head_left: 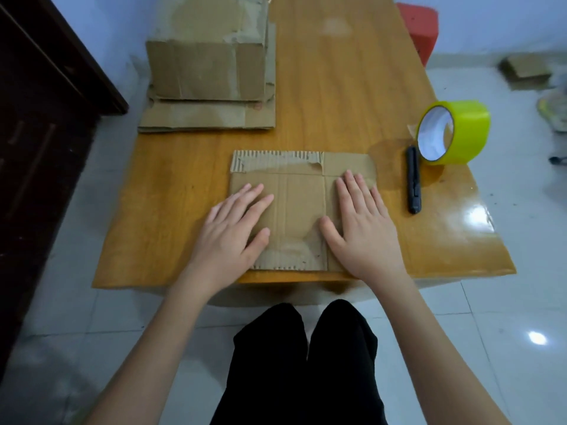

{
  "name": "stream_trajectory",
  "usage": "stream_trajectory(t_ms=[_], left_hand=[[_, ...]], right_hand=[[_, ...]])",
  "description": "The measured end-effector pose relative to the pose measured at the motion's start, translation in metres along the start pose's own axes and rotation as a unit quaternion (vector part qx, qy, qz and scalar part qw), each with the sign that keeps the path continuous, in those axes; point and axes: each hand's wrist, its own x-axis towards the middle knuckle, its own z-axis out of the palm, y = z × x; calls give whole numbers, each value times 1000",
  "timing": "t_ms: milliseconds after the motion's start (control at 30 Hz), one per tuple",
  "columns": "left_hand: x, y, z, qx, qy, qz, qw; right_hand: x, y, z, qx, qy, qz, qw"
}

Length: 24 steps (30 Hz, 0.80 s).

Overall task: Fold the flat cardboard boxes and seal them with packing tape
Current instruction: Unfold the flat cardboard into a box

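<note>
At the near edge of the tabletop (337, 96) both hands, left hand (233, 228) and right hand (362, 222), press flat-fingered on the flat cardboard box (294, 197), folding apparently not begun, so next they must lift and open it, tape roll (454, 130) waiting nearby.

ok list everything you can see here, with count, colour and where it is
flat cardboard box: one, brown, near edge of the table, under both hands
stack of cardboard boxes: count unclear, brown, far left of the table
tape roll: one, yellow-green, standing on its edge at the table's right side
utility knife: one, black, lying just left of the tape roll
table: one, orange-brown wood
red object: one, beyond the table's far right corner
cardboard piece: one, brown, on the floor at right
left hand: flat on the box's left part
right hand: flat on the box's right part
legs: black trousers, bottom centre
</note>
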Motion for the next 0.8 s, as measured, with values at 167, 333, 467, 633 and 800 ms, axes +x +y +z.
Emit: stream_trajectory(t_ms=[167, 333, 467, 633, 800], left_hand=[[-1, -1, 3, 19, -8, 7, 1000], [-2, -2, 6, 26, -3, 19, 999], [-3, 0, 4, 20, 1, 15, 1000], [-4, 4, 5, 25, 4, 6, 1000], [-5, 6, 2, 17, 2, 5, 1000]], right_hand=[[-2, 0, 1, 1, -1, 10, 1000], [-8, 0, -3, 5, -6, 28, 1000], [-9, -1, -6, 21, -8, 33, 999], [-9, 1, -5, 18, -18, 24, 999], [-10, 3, -6, 17, -23, 14, 1000]])
